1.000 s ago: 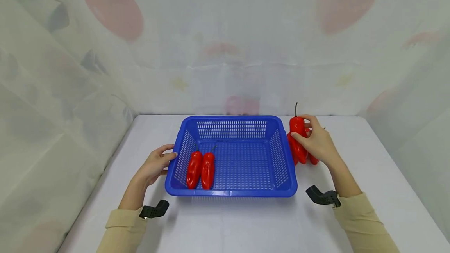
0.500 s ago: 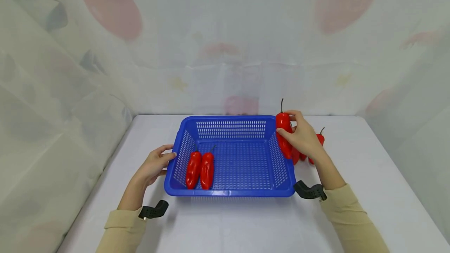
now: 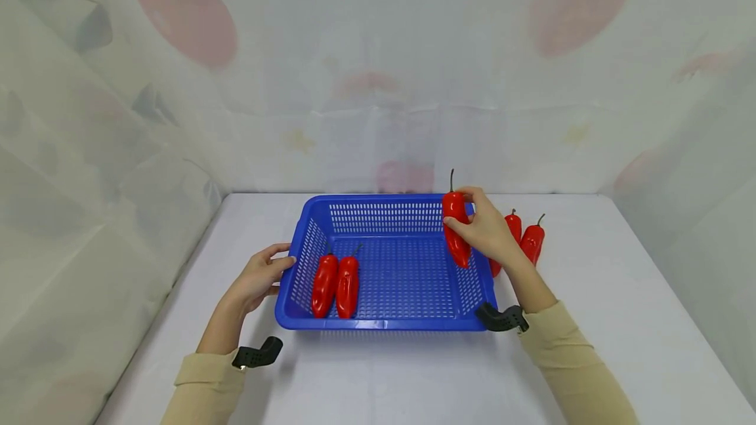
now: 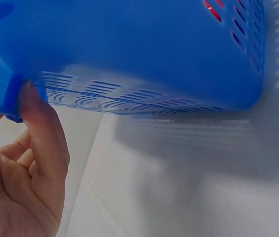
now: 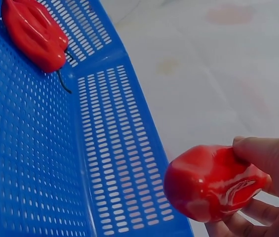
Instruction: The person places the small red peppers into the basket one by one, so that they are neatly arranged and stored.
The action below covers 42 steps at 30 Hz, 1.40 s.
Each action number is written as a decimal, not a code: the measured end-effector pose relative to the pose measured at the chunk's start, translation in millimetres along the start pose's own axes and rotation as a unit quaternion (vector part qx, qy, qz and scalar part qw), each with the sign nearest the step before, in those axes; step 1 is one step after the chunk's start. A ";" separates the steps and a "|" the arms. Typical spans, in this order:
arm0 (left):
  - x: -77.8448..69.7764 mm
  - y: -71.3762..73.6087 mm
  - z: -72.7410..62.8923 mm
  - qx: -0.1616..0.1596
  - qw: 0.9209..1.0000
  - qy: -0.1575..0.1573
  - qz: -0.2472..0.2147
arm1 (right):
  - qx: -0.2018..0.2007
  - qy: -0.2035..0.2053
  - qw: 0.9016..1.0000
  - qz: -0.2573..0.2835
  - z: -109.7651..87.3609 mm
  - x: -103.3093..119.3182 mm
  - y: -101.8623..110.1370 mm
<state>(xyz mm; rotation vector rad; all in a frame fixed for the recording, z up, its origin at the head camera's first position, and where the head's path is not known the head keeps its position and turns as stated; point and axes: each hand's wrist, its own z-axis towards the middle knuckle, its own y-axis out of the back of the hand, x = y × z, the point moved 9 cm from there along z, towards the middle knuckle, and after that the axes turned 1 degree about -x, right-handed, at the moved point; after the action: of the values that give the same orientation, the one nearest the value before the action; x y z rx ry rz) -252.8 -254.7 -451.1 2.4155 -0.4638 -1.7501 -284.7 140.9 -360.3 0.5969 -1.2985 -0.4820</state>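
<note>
My right hand (image 3: 489,231) grips a red chili pepper (image 3: 454,210), its dark stem pointing up, over the right part of a blue plastic basket (image 3: 407,281). In the right wrist view, thumb and fingers pinch the pepper (image 5: 203,182) above the basket's slotted wall (image 5: 114,163). My left hand (image 3: 258,281) holds the basket's left rim; the left wrist view shows a finger (image 4: 43,133) pressed against that rim. Two red chili peppers, one left (image 3: 324,286) and one right (image 3: 347,287), lie side by side in the basket's left part.
Right of the basket, more red chili peppers, one (image 3: 532,242) and another (image 3: 513,225), lie on the white table (image 3: 602,294), partly hidden by my right hand and forearm. Pale patterned cloth (image 3: 378,71) hangs behind the table and along both sides.
My right hand has carried the chili pepper left, from the group beside the basket to above the basket's right part. The left hand keeps its place on the rim.
</note>
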 end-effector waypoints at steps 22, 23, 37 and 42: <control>-17.9 -6.2 -12.2 0.005 1.000 -0.002 -0.004 | 0.056 0.024 0.998 -0.004 16.2 12.9 -42.2; -14.1 -4.9 -8.9 0.003 1.000 -0.002 -0.004 | 0.058 0.023 0.998 -0.004 17.3 12.9 -43.9; 2.2 0.3 2.9 -0.001 1.000 0.000 -0.003 | 0.121 -0.025 0.991 0.049 28.1 10.7 -77.4; 1.2 0.1 0.8 -0.002 1.000 -0.003 0.003 | 0.150 -0.038 0.986 0.066 28.9 9.9 -92.4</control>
<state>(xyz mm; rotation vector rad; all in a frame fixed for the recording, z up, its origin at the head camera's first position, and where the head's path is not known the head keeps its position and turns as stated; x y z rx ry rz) -253.2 -255.0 -452.4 2.4044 -0.4669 -1.7560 -310.8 60.7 -408.7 0.7418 -1.4857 -0.2028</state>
